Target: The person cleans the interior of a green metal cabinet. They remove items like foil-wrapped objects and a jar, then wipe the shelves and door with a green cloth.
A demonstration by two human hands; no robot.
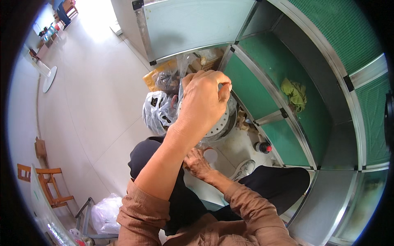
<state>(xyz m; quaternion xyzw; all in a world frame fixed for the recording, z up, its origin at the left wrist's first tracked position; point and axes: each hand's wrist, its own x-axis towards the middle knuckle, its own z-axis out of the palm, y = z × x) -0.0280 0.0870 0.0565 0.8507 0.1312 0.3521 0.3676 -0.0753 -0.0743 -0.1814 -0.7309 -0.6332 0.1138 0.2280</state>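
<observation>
My left hand is raised above a perforated metal disc in a round pot or basin. Its fingers are curled, with the thumb near the index finger; whether they pinch anything is unclear. Clear plastic shows just beyond that hand. Lower down, between my knees, my right hand reaches beside a small round white item, perhaps a lid or cup. My left forearm partly covers its fingers, so its hold cannot be seen. A white plastic bag with dark contents lies left of the pot.
A green-panelled metal-framed cabinet stands at right, with a green cloth on its shelf. A red-capped bottle lies near its base. Bagged items crowd beyond the pot. Wooden chair at lower left; a person far off.
</observation>
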